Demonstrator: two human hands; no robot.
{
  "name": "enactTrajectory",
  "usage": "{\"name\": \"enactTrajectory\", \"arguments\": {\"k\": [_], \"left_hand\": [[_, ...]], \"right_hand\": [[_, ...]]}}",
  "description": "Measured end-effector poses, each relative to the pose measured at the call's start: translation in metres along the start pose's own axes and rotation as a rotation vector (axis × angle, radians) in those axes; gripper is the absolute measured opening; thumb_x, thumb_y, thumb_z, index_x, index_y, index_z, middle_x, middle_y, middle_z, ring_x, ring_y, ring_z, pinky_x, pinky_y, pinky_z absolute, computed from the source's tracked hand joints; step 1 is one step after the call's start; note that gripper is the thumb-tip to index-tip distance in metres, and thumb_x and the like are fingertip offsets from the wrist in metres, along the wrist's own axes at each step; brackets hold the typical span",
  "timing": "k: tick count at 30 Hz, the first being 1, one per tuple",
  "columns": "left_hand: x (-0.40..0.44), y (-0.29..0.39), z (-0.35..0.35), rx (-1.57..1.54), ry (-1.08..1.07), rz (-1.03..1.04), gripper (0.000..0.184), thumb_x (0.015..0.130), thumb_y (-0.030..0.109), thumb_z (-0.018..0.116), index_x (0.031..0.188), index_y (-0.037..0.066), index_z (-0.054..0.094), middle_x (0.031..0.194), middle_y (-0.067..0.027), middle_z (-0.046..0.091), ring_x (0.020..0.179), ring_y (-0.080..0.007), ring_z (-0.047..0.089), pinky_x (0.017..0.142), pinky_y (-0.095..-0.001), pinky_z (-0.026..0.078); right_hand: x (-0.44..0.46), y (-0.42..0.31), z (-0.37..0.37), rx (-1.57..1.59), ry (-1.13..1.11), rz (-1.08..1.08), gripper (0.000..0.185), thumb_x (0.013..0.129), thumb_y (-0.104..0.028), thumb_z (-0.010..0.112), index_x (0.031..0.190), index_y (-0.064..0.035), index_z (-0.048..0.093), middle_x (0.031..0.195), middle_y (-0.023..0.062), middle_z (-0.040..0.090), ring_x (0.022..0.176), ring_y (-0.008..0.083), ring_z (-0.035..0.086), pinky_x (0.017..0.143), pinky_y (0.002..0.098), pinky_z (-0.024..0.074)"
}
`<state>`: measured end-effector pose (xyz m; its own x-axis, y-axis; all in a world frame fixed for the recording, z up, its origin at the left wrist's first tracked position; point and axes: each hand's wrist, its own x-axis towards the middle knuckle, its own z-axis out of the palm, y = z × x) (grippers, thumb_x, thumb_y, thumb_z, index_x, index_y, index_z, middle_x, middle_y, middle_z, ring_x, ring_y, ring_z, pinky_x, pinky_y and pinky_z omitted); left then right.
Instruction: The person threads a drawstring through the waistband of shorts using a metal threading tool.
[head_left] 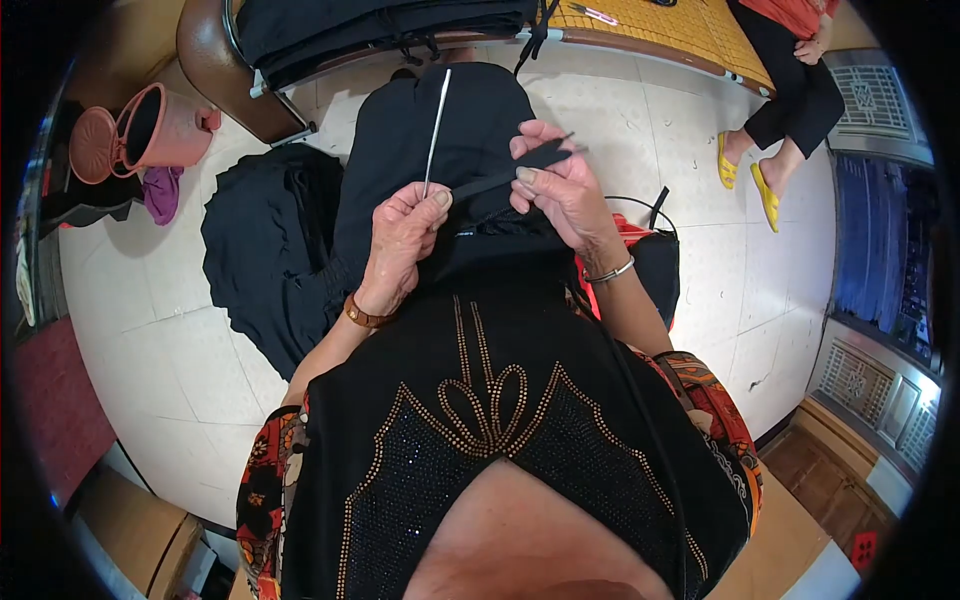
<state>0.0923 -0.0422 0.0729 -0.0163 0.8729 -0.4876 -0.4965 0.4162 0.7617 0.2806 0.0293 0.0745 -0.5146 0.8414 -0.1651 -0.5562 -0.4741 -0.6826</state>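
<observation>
Pink bucket way out at 10 o'clock, left hand pinching a skinny metal rod near 11, bottom end tucked out of sight, black strip pinched in the right hand at 1, can't tell if it touches the rod, red-black bundle near 3, half blocked

With forearms angled forward above the lap, the left hand pinches in a loose fist near the right hand, which is also pinching.
</observation>
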Motion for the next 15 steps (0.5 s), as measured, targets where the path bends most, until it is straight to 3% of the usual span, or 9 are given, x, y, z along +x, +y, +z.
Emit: {"name": "enactTrajectory", "arguments": {"k": [15], "left_hand": [[0.0025,-0.0018,-0.0024,-0.066,-0.018,-0.038,0.012,0.084,0.014,0.058,0.085,0.002,0.056,0.058,0.0025,0.044,0.038,-0.0001,0.025,0.033,-0.0142,0.016]], "right_hand": [[0.0025,0.0012,-0.0042,0.013,0.01,-0.034,0.04,0.079,0.003,0.058,0.115,-0.001,0.042,0.086,0.0065,0.05,0.065,0.0153,0.048,0.061,0.0338,0.0444]]}}
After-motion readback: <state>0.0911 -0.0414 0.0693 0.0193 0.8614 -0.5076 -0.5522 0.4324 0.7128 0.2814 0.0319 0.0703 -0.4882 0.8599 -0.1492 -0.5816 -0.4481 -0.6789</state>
